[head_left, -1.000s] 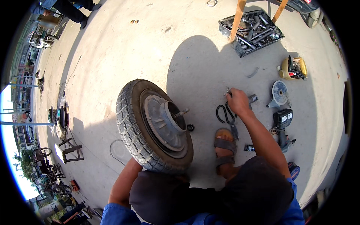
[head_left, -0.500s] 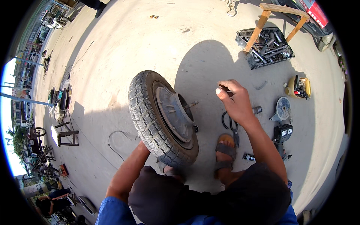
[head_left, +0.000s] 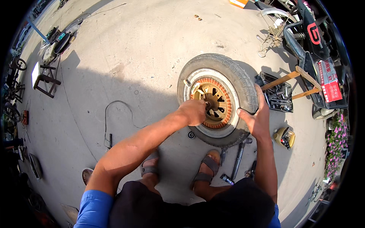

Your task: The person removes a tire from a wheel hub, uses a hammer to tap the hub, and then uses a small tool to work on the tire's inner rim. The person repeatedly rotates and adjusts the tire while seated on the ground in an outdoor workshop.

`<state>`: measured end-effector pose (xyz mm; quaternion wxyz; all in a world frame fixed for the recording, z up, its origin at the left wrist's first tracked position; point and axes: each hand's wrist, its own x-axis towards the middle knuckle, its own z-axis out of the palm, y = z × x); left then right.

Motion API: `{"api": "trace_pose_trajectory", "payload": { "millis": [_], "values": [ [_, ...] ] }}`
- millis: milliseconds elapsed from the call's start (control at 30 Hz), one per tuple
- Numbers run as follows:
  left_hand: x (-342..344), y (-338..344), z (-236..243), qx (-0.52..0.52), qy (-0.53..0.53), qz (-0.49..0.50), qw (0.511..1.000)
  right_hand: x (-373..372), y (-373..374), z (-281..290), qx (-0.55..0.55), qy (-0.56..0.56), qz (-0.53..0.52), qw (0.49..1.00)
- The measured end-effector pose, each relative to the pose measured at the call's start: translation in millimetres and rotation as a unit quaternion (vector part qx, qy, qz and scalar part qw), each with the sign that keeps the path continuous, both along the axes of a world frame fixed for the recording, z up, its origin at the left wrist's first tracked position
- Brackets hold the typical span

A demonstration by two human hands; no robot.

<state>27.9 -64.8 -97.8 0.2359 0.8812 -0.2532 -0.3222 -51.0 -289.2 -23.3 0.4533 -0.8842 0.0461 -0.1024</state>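
A wheel with a black rubber tyre (head_left: 248,91) stands tilted in front of my feet. Its open face is toward me and shows a ring of copper windings (head_left: 227,99) inside a pale rim. My left hand (head_left: 193,112) is closed in a fist at the hub, around the axle (head_left: 208,106); the fist hides most of the axle. With the thumb on the sidewall and the fingers along the tread, my right hand (head_left: 259,117) grips the tyre's right side. A valve stem (head_left: 186,82) sticks out at the rim's upper left.
A dark crate (head_left: 279,99) of sockets and wrenches stands right of the wheel, beside a wooden frame (head_left: 283,79). Farther right is a cut yellow container (head_left: 284,137). Near my right foot lie a long-handled tool (head_left: 239,157) and a small tube (head_left: 227,179). A stool (head_left: 45,79) stands left.
The wheel has moved right and turned round, from its covered side to the copper windings. My left hand has come to the hub; my right hand, raised in the air before, now holds the tyre.
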Motion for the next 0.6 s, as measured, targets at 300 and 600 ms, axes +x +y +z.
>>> {"api": "trace_pose_trajectory", "payload": {
  "millis": [300,600],
  "values": [
    [-27,36,3,-0.238,-0.037,0.108,0.965,27,-50,-20,0.048,0.053,-0.005,0.997],
    [-64,92,2,-0.269,-0.095,0.177,0.942,50,-51,-21,0.144,0.091,0.002,0.985]
  ]
}}
